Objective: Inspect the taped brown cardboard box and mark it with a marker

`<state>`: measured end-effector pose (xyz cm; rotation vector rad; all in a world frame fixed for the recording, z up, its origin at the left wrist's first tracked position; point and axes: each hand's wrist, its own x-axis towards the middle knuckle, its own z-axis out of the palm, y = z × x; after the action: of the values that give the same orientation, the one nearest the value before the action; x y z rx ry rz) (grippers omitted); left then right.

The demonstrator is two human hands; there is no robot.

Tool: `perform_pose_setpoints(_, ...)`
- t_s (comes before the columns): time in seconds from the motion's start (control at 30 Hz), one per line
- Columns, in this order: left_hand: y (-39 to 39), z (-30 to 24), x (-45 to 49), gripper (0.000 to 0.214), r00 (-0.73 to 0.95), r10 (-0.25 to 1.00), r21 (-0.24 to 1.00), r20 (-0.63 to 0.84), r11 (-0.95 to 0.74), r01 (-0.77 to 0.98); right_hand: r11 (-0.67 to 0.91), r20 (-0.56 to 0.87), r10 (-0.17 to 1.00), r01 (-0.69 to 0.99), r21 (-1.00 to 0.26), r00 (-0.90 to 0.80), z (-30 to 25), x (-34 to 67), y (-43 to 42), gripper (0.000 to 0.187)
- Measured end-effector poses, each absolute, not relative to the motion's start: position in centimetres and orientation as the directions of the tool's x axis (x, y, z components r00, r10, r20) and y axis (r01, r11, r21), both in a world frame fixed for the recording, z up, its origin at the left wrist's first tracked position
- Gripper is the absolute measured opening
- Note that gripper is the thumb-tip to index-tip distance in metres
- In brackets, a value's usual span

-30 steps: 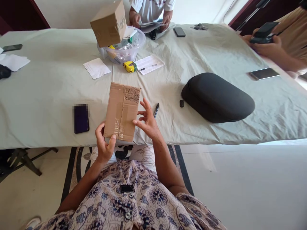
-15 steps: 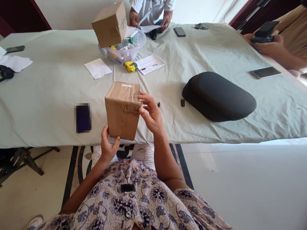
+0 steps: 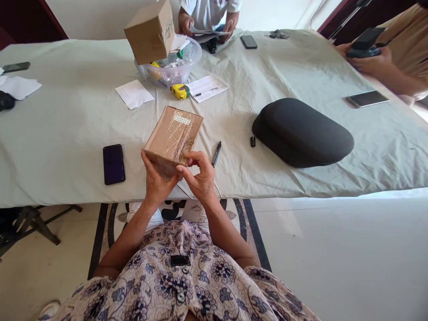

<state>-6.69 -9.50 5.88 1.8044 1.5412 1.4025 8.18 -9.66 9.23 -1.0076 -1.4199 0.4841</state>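
Observation:
I hold a small brown cardboard box (image 3: 174, 135) with both hands above the near edge of the table (image 3: 67, 125). Its taped top face, with a small white label, tilts up toward me. My left hand (image 3: 155, 180) cups the box from below with the thumb on its near left corner. My right hand (image 3: 198, 176) grips the near right edge, fingers curled against it. A black pen (image 3: 216, 154) lies on the cloth just right of my right hand. A dark phone (image 3: 113, 163) lies to the left of my left hand.
A black oval case (image 3: 302, 132) and a small black item (image 3: 253, 141) lie to the right. Farther back stand a clear tub (image 3: 172, 67) with a second cardboard box (image 3: 150, 32), a yellow tape measure (image 3: 180, 92) and paper sheets (image 3: 134, 94). Other people sit opposite and at the right.
I have turned the box from a flat side facing me to its taped top facing up. Both hands slid down to its near lower edge.

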Motion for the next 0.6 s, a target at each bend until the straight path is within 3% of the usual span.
perform_pose_setpoints(0.13, -9.4, 8.0, -6.0, 0.13, -0.055, 0.824, 0.664, 0.564, -0.412, 0.624, 0.517, 0.552, 0.826, 0.239, -0.822, 0.115, 9.9, 8.1, -9.7, 0.026)
perform_pose_setpoints(0.23, -9.3, 9.3, -5.7, 0.108, -0.013, 0.782, 0.551, 0.623, -0.427, 0.717, 0.475, 0.502, 0.86, 0.217, -0.853, 0.092, 10.6, 8.2, -9.6, 0.027)
perform_pose_setpoints(0.37, -9.2, 10.2, -5.2, 0.079, -0.046, 0.78, 0.558, 0.624, -0.404, 0.725, 0.435, 0.45, 0.891, 0.159, -0.886, 0.066, 11.4, 8.5, -9.3, 0.028)
perform_pose_setpoints(0.6, -10.2, 9.5, -5.8, 0.082, -0.081, 0.748, 0.577, 0.658, -0.433, 0.693, 0.338, 0.354, 0.933, 0.185, -0.923, 0.065, 12.3, 9.6, -8.3, 0.06)
